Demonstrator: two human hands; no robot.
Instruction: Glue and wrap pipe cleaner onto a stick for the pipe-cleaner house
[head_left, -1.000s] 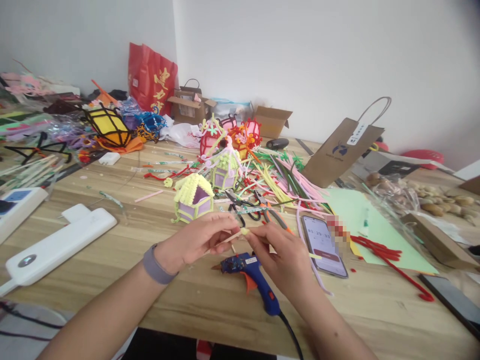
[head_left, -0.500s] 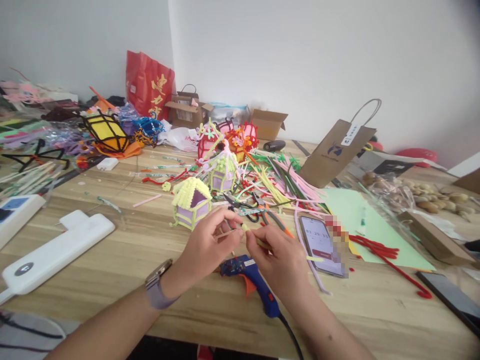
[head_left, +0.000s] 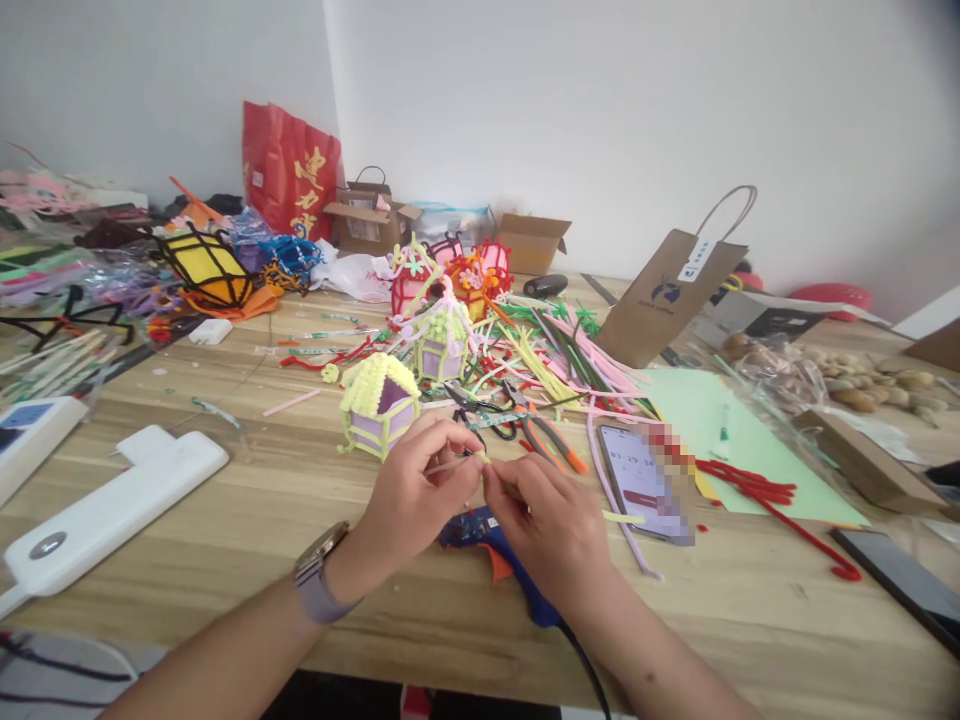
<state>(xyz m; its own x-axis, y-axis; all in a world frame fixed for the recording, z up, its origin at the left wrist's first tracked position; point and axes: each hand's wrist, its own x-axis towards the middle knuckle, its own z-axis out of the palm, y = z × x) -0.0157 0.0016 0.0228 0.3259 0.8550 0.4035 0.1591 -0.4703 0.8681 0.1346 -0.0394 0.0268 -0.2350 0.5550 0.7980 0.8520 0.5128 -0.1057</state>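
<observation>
A pale yellow pipe cleaner (head_left: 624,518) is pinched between my two hands, its free end sticking out to the right past my knuckles. My left hand (head_left: 417,482) is closed on one end, fingertips pressed together. Touching those fingertips, my right hand (head_left: 551,515) is closed around the same pipe cleaner. Just behind my left hand stands a yellow-green and lilac pipe-cleaner house (head_left: 379,405), with a similar lantern (head_left: 441,345) farther back. Under my right hand lies a blue hot glue gun (head_left: 534,600), partly hidden. Orange-handled pliers (head_left: 553,445) lie beyond my fingers.
Loose pipe cleaners (head_left: 555,350) spread behind the pliers. To the right are a phone (head_left: 637,480), a green sheet (head_left: 757,470), red pipe cleaners (head_left: 750,480) and a paper bag (head_left: 660,290). A white power strip (head_left: 127,505) lies left. Boxes (head_left: 532,240) line the wall.
My fingertips have drawn closer together around the pipe cleaner. My right hand has shifted slightly left and covers more of the glue gun. The view has moved a little.
</observation>
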